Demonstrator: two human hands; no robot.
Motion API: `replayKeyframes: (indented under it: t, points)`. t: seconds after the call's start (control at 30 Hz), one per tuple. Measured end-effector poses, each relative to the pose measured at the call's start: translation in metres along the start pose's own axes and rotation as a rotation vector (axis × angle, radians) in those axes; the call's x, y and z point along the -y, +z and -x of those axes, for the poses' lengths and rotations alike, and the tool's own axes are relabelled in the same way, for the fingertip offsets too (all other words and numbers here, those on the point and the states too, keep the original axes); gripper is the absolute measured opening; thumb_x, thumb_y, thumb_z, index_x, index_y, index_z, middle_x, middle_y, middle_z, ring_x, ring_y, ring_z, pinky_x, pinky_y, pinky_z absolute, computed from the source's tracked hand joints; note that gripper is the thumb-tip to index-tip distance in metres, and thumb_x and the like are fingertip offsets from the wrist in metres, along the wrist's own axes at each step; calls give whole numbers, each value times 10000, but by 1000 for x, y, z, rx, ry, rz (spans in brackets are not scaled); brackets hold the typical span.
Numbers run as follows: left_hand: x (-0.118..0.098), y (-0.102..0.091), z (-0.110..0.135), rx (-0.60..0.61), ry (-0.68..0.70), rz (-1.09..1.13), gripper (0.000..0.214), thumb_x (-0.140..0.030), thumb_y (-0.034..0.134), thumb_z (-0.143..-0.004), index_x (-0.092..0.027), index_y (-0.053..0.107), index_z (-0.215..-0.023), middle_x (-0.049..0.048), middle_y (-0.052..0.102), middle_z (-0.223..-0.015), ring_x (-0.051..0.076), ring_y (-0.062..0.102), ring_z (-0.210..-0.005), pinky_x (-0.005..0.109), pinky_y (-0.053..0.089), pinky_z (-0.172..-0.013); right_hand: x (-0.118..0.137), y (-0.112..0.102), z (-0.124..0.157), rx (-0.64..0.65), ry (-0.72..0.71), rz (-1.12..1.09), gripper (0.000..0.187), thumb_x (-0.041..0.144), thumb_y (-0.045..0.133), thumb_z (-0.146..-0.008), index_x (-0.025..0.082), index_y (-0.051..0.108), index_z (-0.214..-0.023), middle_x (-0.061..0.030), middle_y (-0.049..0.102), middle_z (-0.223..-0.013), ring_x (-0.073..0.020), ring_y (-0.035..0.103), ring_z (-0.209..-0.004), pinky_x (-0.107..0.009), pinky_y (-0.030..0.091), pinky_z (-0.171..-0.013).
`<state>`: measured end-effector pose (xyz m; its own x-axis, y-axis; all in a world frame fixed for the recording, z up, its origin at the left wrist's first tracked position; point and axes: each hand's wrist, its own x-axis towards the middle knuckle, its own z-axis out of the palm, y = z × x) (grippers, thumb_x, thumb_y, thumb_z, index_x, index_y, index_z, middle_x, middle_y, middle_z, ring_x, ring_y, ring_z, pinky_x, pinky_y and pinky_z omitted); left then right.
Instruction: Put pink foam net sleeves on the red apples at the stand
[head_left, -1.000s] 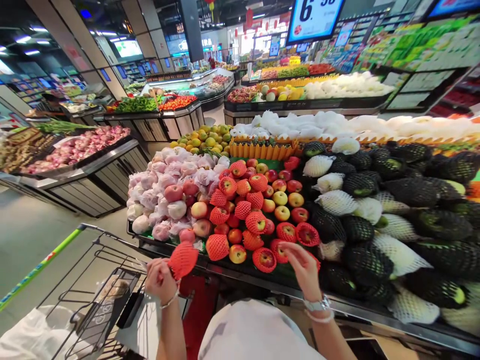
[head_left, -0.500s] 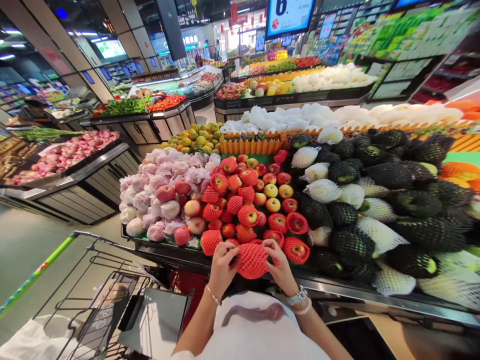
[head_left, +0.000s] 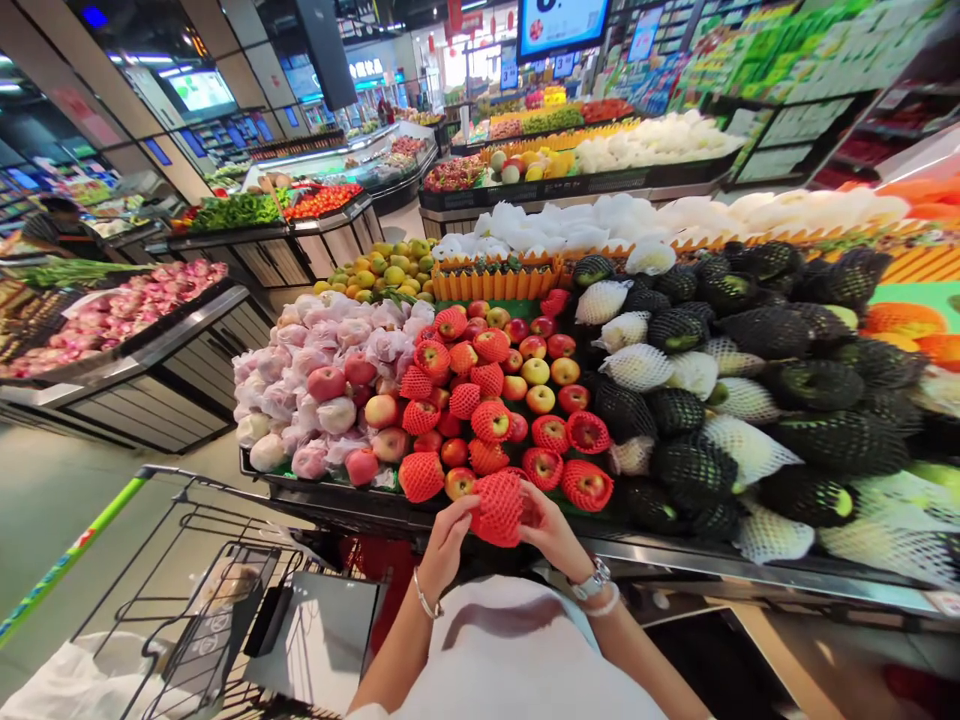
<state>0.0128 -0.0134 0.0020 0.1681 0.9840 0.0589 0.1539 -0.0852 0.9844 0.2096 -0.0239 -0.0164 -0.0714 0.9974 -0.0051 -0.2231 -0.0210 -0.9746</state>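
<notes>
While both hands closed around 1 red-netted apple (head_left: pixel 498 508) at the front edge of the produce surface (head_left: pixel 675 558), the shopper held the fruit just above the lowest row of the display. The left hand (head_left: pixel 448 535) cupped the apple from its left side and the right hand (head_left: pixel 553 528) from its right, fingers curled against the foam mesh. A second earlier the hands had been well apart, the left lifting a red foam sleeve over the shopping cart (head_left: pixel 187 590) and the right reaching toward the apples; half a second earlier they had met on the netted fruit. Since then the apple had been drawn slightly nearer the body and turned more upright, which suggested the fruit was being handled or inspected and had not been set back on the pile. Netted and bare red apples (head_left: pixel 495 400) lay just behind it, with pink-wrapped fruit (head_left: pixel 322 350) to the left and dark- and white-netted fruit (head_left: pixel 750 400) to the right. A white bag (head_left: pixel 67 685) sat in the cart.
</notes>
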Motion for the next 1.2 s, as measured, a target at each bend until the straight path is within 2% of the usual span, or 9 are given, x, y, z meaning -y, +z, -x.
replayKeyframes:
  t: [0.1, 0.2, 0.3, 0.47, 0.6, 0.77, 0.97, 1.1, 1.2]
  points:
    - [10, 0, -3, 24, -124, 31, 370, -436, 607, -776, -158, 707, -999, 116, 692, -1047, 256, 640, -981, 389, 495, -931, 3, 2, 2, 78, 13, -62, 683, 145, 688, -657, 207, 490, -1308, -123, 635, -1226, -218, 657, -1036, -354, 554, -862]
    - [6, 0, -12, 235, -118, 44, 352, -351, 632, -772, -134, 688, -1043, 123, 681, -1064, 259, 630, -981, 394, 493, -920, 6, 3, 0, 131, 10, 5, 674, 106, 668, -654, 201, 505, -1301, -109, 640, -1220, -210, 644, -1058, -336, 551, -860]
    - [-3, 0, -19, 343, -76, 30, 348, -379, 636, -798, -120, 685, -1025, 124, 683, -1027, 267, 623, -974, 389, 495, -898, 4, 1, -3, 112, -28, 124, 479, 168, 667, -719, 169, 608, -1194, -99, 686, -1108, -221, 656, -1000, -354, 548, -855]
    - [10, 2, -22, 262, -29, -43, 502, -572, 693, -726, -140, 688, -981, 157, 621, -1161, 315, 544, -1133, 428, 407, -1016, 7, -1, -8, 98, -117, 203, 228, 314, 646, -829, 157, 717, -977, -86, 715, -980, -215, 662, -911, -344, 537, -846]
    - [27, 8, -18, 190, -66, -9, 634, -656, 706, -656, -164, 663, -1054, 168, 535, -1286, 339, 453, -1250, 447, 348, -1069, 11, -2, -9, 216, -116, 154, 362, 341, 718, -775, 147, 692, -1080, -91, 705, -1041, -210, 666, -895, -362, 534, -867]
    - [9, 18, -28, 272, -17, -8, 448, -527, 616, -824, -168, 631, -1092, 115, 602, -1106, 247, 551, -1072, 360, 422, -973, 6, -17, -8, 106, -114, 82, 552, 371, 783, -701, 149, 631, -1183, -125, 660, -1158, -228, 646, -1008, -385, 514, -930]
    - [-35, 61, -115, 137, 223, -99, 235, -326, 392, -974, -171, 561, -1027, 41, 600, -885, 156, 568, -830, 268, 451, -833, 10, -57, 0, -66, -173, 80, 512, 369, 790, -690, 179, 657, -1147, -116, 680, -1123, -239, 650, -1030, -420, 489, -974]
    - [-42, 131, -205, 509, 469, -890, 298, -180, 451, -927, -85, 513, -1202, 140, 575, -1143, 205, 532, -1074, 306, 400, -970, 11, -82, 12, -228, -142, 79, 517, 350, 837, -616, 186, 686, -1083, -106, 696, -1087, -237, 666, -984, -423, 504, -953]
    - [-33, 182, -252, 641, 540, -1068, 473, -34, 572, -777, -78, 529, -1246, 180, 542, -1211, 282, 488, -1145, 380, 367, -990, 8, -97, 24, -325, -121, 77, 520, 322, 855, -579, 199, 692, -1057, -95, 703, -1080, -239, 671, -970, -426, 511, -946]
